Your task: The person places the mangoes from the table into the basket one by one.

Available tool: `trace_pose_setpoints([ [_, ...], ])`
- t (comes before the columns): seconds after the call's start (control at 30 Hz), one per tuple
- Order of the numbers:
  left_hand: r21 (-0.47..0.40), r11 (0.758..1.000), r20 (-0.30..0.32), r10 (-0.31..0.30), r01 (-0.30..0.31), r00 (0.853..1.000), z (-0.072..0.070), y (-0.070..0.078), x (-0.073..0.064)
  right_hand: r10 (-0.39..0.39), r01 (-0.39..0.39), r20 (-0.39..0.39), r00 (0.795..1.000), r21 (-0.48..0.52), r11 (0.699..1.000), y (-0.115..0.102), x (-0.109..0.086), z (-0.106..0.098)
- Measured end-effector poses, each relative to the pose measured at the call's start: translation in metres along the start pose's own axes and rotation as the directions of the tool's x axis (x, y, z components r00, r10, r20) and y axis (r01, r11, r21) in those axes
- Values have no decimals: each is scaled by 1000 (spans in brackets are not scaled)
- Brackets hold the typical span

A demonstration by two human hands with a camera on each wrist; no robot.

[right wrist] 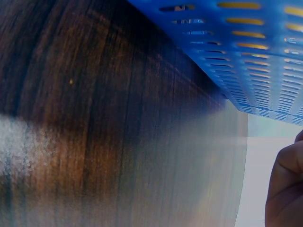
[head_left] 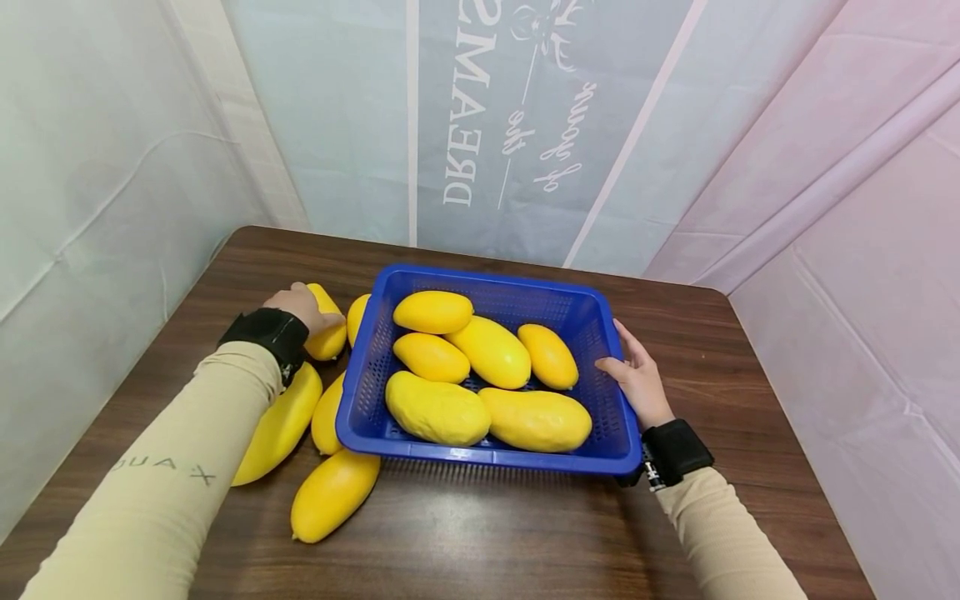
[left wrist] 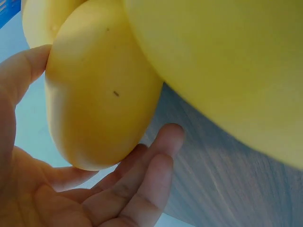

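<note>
My left hand (head_left: 298, 305) grips a yellow mango (head_left: 327, 342) on the table, left of the blue basket (head_left: 491, 457). In the left wrist view, the thumb lies along one side of this mango (left wrist: 104, 90) and the fingers curl round its lower end. My right hand (head_left: 639, 382) holds the basket's right rim, thumb over the inner side and fingers outside. Several yellow mangoes (head_left: 491, 352) lie in the basket, two big ones in its front row. The right wrist view catches the slotted basket wall (right wrist: 255, 61) and part of the hand.
More mangoes lie left of the basket: a long one (head_left: 281, 425) beside my left forearm, one (head_left: 335, 496) by the front left corner, and others partly hidden by the rim. The brown wooden table (head_left: 480, 533) meets a printed curtain (head_left: 360, 150) behind.
</note>
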State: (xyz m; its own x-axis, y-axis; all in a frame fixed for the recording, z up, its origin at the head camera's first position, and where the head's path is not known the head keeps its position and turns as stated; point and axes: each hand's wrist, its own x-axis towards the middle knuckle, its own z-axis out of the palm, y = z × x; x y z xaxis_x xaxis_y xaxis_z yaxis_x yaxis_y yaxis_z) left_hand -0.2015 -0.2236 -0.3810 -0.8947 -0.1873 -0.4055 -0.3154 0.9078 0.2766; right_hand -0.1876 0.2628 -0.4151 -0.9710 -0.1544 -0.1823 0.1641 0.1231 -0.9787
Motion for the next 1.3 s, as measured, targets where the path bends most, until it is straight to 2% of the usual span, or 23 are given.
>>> trace_pose_setpoints([
  [0.07,-2,1000,-30,1,-1,1000,1,-3,4,-1,1,0,1000,-7,1000,0,0,0],
  [0.2,-12,1000,-68,8,-9,998,-3,-2,-3,-2,2,-3,1000,-29,1000,0,0,0],
  [0.47,-53,999,-92,-9,4,996,-16,5,-19,-7,7,1,1000,-21,1000,-1,-1,0],
  [0.67,-71,997,-131,11,-21,991,-22,5,-18,-6,6,-4,1000,-27,1000,-2,-1,1],
  [0.97,-36,992,-174,110,-118,979,-36,10,-17,7,-7,-9,1000,-45,999,-2,-2,0],
  [1.3,26,977,-220,213,-213,952,-51,31,-28,6,-7,-12,1000,-52,999,-2,-2,0],
])
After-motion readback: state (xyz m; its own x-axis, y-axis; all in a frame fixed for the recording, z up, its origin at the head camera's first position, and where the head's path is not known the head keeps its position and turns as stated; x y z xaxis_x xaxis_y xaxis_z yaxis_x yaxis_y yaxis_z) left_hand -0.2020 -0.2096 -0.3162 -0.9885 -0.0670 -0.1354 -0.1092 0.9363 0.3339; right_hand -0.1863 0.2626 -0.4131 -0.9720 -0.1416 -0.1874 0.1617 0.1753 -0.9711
